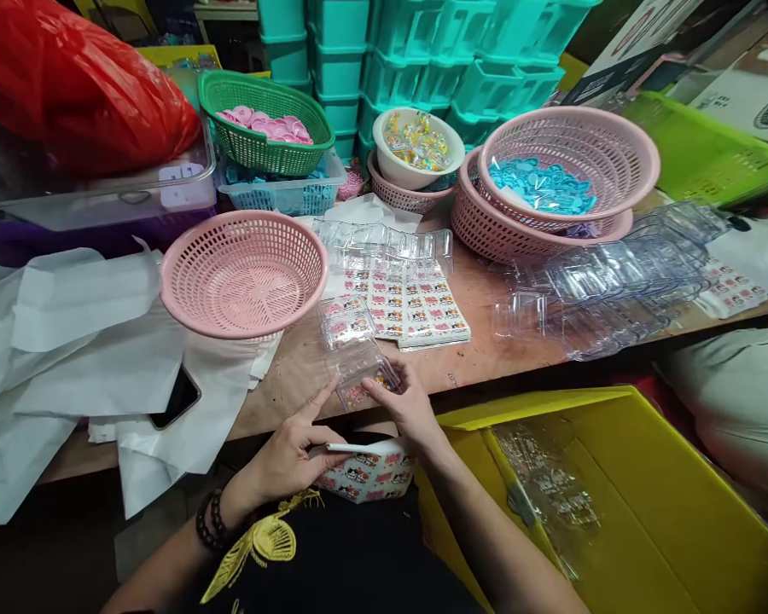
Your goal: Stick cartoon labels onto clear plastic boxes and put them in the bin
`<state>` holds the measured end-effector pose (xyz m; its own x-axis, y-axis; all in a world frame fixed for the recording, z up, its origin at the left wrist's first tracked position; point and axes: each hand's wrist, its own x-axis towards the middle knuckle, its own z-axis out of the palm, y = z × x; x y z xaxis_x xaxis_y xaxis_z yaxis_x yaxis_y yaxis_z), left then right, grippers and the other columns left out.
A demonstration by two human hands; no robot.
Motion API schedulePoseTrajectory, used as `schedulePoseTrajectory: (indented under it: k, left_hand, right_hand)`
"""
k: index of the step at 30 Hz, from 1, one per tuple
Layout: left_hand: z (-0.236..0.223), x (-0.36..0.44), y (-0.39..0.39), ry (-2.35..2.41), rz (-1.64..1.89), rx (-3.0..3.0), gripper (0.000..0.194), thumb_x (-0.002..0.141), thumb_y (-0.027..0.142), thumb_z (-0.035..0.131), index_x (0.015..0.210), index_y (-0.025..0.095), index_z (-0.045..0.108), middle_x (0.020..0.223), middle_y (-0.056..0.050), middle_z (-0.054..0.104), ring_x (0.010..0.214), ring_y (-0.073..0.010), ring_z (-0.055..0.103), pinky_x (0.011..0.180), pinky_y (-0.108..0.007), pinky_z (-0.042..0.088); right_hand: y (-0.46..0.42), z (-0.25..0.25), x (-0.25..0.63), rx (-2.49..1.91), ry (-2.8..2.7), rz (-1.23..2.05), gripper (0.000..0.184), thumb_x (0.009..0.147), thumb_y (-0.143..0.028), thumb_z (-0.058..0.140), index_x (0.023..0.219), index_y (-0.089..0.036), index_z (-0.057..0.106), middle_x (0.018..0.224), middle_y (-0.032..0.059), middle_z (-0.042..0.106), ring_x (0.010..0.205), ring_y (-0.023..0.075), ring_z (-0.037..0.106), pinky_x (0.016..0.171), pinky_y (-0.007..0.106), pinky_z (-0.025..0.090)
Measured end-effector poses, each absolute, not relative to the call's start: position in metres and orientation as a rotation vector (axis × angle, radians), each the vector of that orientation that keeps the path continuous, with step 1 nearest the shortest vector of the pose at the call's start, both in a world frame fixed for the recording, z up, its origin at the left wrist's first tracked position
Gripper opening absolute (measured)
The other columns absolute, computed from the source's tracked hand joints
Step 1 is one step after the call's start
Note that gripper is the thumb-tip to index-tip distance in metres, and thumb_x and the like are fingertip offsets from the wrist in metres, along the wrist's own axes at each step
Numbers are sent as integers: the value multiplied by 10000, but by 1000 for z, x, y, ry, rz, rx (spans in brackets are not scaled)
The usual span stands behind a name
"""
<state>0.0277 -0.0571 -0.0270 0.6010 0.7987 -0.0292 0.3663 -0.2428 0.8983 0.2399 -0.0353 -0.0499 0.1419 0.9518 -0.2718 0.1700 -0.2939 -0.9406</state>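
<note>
My right hand (411,411) grips a clear plastic case (358,371) at the table's front edge, and a printed sticker shows at the case's lower side. My left hand (294,452) holds a curled sheet of cat stickers (369,474) over my lap, its index finger reaching up to the case. Just behind lies another clear case (346,321) with a sticker on it. A stack of sticker sheets (432,311) sits farther back, partly under a row of clear plastic cases (384,246).
A pink basket (243,320) stands at left, near white paper (90,341) and a phone (176,397). Clear cases (614,281) are piled at right, before pink baskets (563,162) holding blue pieces. A yellow box (666,495) is below the edge; a person's leg (736,401) is at right.
</note>
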Motion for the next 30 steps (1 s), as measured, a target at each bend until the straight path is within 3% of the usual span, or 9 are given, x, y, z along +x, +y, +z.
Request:
schedulePoseTrajectory:
  k: [3, 6, 9, 12, 16, 21, 26, 28, 30]
  left_hand:
    - [-22, 16, -58, 855, 563, 1852, 142, 872, 188, 659, 887, 196, 800, 1522, -143, 477, 1334, -298, 543, 1107, -393, 447]
    - [-14, -1, -54, 789, 720, 1932, 138, 861, 160, 667, 914, 193, 790, 1432, -149, 578, 1361, -311, 510, 1124, -449, 429]
    - [-2, -18, -48, 728, 819, 1935, 159, 867, 120, 657, 960, 186, 768, 1125, -122, 757, 1144, -256, 676, 980, -364, 548]
    - [8, -28, -48, 812, 742, 1879, 151, 896, 162, 640, 968, 177, 772, 868, -71, 779, 827, -185, 733, 739, -244, 584]
    - [7, -32, -54, 1114, 716, 1689, 208, 907, 311, 648, 904, 158, 789, 747, -42, 750, 633, -140, 677, 558, -188, 521]
    - [-3, -26, -56, 1190, 805, 1510, 326, 900, 425, 638, 957, 143, 791, 778, -51, 771, 663, -166, 688, 572, -217, 537]
    - [-13, -11, -55, 1181, 928, 1620, 397, 938, 454, 577, 795, 132, 761, 677, -34, 729, 588, -142, 643, 532, -211, 498]
    - [-15, -7, -57, 1224, 963, 1714, 466, 970, 445, 524, 668, 138, 703, 601, -23, 681, 542, -130, 614, 521, -214, 484]
    - [-12, -5, -58, 1310, 1018, 1827, 439, 993, 425, 484, 737, 145, 704, 723, -48, 723, 659, -159, 671, 610, -242, 529]
  right_hand:
    - [-49, -38, 245, -1565, -1262, 967, 676, 734, -514, 758, 1260, -205, 465, 1208, 126, 635, 1104, 240, 620, 925, 378, 518]
    - [-58, -30, 248, -1519, -1766, 331, 650, 815, -374, 707, 1376, -199, 429, 1288, 155, 621, 1156, 278, 603, 956, 420, 472]
    - [-57, -39, 243, -1421, -2130, -252, 602, 876, -232, 627, 1444, -200, 432, 1334, 150, 629, 1197, 283, 585, 1002, 398, 367]
    - [-51, -57, 233, -1362, -2295, -450, 583, 920, -186, 562, 1486, -234, 428, 1358, 104, 638, 1187, 248, 585, 1008, 359, 310]
    - [-45, -58, 234, -1295, -2422, -236, 539, 932, -323, 600, 1447, -205, 493, 1390, 115, 612, 1196, 260, 566, 1004, 365, 345]
    - [-48, -17, 264, -1268, -1996, 364, 248, 978, -292, 510, 1171, -274, 666, 1251, 96, 662, 1170, 246, 585, 969, 400, 458]
    - [-69, 10, 261, -1284, -1614, 1212, 470, 787, -423, 765, 1190, -243, 602, 1141, 79, 674, 939, 207, 663, 804, 336, 561]
    - [-76, 11, 255, -1301, -1521, 1318, 416, 749, -414, 797, 1073, -218, 627, 975, 49, 692, 834, 183, 664, 735, 298, 565]
    - [-79, 13, 253, -1336, -1462, 1268, 288, 787, -398, 760, 960, -206, 635, 840, 25, 681, 741, 160, 644, 668, 264, 547]
